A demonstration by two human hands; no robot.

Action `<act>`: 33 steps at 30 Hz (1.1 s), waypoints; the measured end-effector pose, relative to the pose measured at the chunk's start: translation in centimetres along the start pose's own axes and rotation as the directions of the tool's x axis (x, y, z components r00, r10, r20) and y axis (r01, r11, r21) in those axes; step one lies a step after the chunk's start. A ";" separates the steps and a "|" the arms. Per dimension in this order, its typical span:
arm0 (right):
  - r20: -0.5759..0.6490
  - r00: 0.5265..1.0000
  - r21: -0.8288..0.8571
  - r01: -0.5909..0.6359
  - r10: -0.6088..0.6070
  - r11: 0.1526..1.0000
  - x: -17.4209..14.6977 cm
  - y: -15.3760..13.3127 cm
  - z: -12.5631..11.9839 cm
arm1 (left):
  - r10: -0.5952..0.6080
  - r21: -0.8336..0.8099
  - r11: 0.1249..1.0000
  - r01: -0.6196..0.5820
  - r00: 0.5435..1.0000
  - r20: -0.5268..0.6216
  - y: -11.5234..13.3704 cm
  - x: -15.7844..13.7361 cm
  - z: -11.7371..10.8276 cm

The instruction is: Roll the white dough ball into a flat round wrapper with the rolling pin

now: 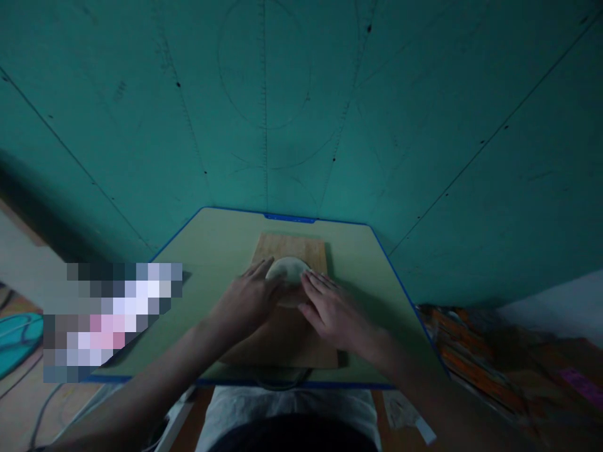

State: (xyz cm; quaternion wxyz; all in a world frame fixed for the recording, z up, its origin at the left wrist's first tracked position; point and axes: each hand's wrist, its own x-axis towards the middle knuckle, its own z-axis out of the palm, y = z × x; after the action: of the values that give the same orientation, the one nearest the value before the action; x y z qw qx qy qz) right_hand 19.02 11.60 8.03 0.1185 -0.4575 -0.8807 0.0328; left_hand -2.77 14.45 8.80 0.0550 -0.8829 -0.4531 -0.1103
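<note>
A flat, round, pale piece that looks like dough (291, 269) lies on a wooden cutting board (301, 243). At its left edge rests my left hand (252, 294), fingers stretched forward and the thumb side over the near part of the round. From the other side my right hand (332, 307) touches the right edge with its fingertips; its fingers are straight and side by side, the thumb apart below them. Both hands lie on the round rather than wrapped about it. The near edge of the round is in shadow and partly covered by the hands.
Under the board is a pale table (207, 245) with a blue rim, against a green wall (292, 125). A blurred-out object (117, 320) stands at the table's left edge. Cardboard boxes (532, 370) are piled at the right, and cables (44, 408) run on the left floor.
</note>
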 end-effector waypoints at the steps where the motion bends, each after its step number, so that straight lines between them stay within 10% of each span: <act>1: 0.001 1.000 0.005 -0.007 0.007 1.000 0.3 0.2 -0.1 | -0.053 0.007 0.999 0.053 0.999 0.013 -0.3 0.8 0.0; 12: 0.020 0.972 -0.004 -0.233 0.233 0.973 7.7 4.7 1.1 | -0.130 0.060 0.991 0.120 0.973 0.191 -2.6 6.7 1.9; 20: 0.067 0.950 0.019 -0.308 0.306 0.951 11.9 8.4 2.5 | -0.354 0.034 0.935 0.352 0.928 0.115 -4.5 10.4 2.2; 33: 0.006 0.988 -0.044 -0.156 0.156 0.987 3.9 3.7 0.4 | -0.114 0.043 0.993 0.112 0.992 0.057 -1.5 3.4 1.5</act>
State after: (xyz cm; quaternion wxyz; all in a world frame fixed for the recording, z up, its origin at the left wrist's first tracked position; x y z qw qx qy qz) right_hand 19.75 16.92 7.76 0.1015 -0.5271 -0.8433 0.0252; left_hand -1.86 18.29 8.15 0.0528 -0.8575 -0.5058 -0.0780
